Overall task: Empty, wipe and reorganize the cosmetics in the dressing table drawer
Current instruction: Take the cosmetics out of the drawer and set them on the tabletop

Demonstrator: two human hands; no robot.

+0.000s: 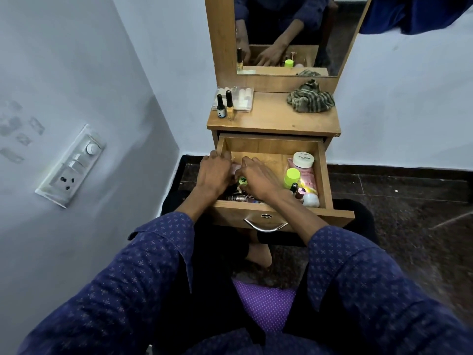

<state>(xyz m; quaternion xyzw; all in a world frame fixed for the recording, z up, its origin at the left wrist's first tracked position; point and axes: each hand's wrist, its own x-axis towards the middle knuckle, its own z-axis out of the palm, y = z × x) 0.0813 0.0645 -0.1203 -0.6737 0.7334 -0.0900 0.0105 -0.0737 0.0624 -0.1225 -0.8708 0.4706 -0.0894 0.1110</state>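
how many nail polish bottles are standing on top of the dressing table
2: a blue-labelled bottle and a yellow bottle, side by side at the tabletop's left rear. More may be in the drawer under the hands.

Open wooden drawer; small dark bottles lie jumbled beneath both grips. Right of the grips: white-lidded jar, lime-capped bottle, pink pouch.

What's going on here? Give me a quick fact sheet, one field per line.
Drawer: pulled open, still holding cosmetics
Left hand: inside the drawer's left side, fingers curled; grip hidden
Right hand: beside it, over small bottles; grip hidden
Tabletop: two nail polish bottles, clear box, striped cloth
Drawer's right side: white jar, green-capped bottle
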